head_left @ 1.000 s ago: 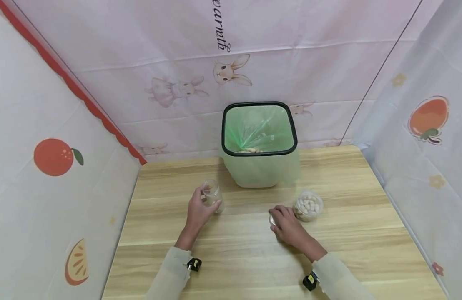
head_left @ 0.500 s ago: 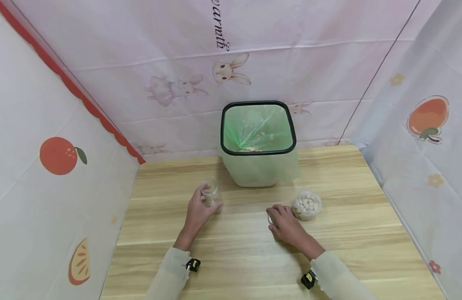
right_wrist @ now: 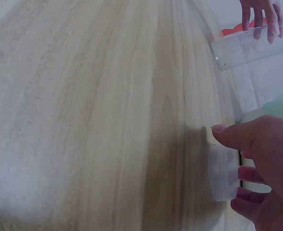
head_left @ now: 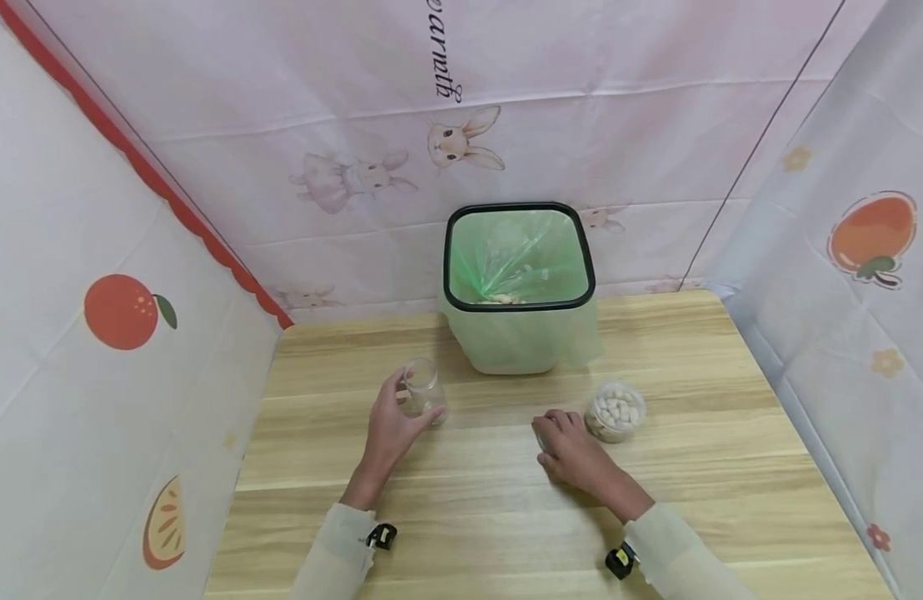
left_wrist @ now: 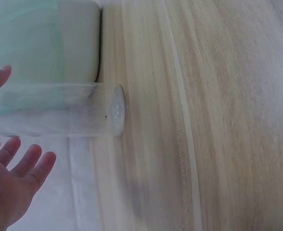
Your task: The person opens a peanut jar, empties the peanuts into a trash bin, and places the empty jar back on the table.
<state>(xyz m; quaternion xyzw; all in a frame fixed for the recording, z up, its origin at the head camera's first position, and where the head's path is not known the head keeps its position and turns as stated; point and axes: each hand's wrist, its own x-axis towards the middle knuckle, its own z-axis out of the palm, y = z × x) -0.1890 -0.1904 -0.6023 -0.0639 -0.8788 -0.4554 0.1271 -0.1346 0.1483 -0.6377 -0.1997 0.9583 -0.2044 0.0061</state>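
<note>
So the left hand (head_left: pixel 386 425) is around a tall clear container (left_wrist: pixel 59 110), which looks to be standing upright on the wooden table (head_left: pixel 476 500). Its fingers are spread pretty straight, thumb on one side and fingers on the other, so imo nothing's really clamped there. That's my main worry: a careless nudge from the thumb could tip it, since it's tall and narrow. The right hand (head_left: pixel 574 454) is over a small clear cap (right_wrist: pixel 223 171) on the table, thumb at one edge and fingers by the other, but I honestly can't tell if it's pinched or just hovered over. If the fingers only catch the rim, I'd guess it skids or flips. Also, the tub of white pieces (head_left: pixel 615 411) sits just beside the right knuckles with its top uncovered, so swinging that hand outward could knock it and spill the lot. The green-lined bin (head_left: pixel 520 307) is behind, between the two hands, and lifting the container carelessly toward it might bump the rim.
</note>
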